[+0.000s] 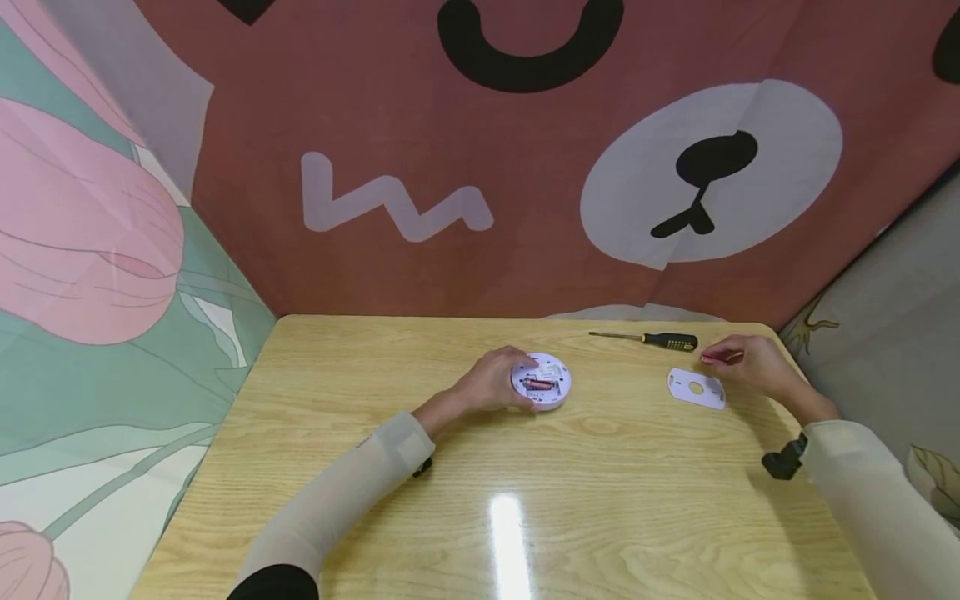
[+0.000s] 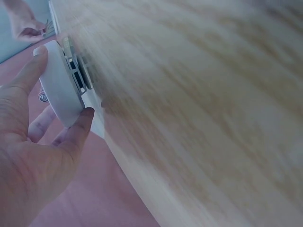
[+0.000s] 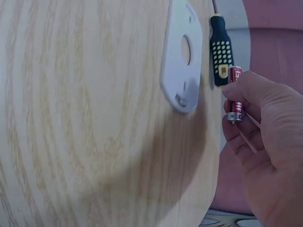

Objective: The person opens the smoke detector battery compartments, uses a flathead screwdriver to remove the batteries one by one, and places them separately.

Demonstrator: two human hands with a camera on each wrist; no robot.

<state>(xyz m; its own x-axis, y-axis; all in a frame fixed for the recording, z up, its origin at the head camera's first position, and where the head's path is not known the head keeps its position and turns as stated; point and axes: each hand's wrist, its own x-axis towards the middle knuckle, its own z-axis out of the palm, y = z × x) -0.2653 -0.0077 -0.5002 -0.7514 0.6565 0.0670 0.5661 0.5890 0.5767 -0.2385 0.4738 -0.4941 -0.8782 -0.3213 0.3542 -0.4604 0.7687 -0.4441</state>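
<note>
My left hand (image 1: 497, 380) grips a round white device (image 1: 553, 395) by its edges, the thumb on one side and fingers on the other. Its back faces up, and a reddish battery (image 1: 540, 384) lies in its compartment. From the side, in the left wrist view, the device's white casing (image 2: 59, 85) shows between thumb and fingers. Over the right end of the table, my right hand (image 1: 753, 364) pinches a red and silver battery (image 3: 235, 94) between thumb and fingers. A white mounting plate (image 1: 696, 388) with a round hole lies just left of that hand.
Behind the plate lies a screwdriver (image 1: 660, 340) with a black and yellow handle, its shaft pointing left. The wooden table (image 1: 600, 492) ends at a patterned cloth backdrop (image 1: 525, 275). More printed cloth hangs at the left and right sides.
</note>
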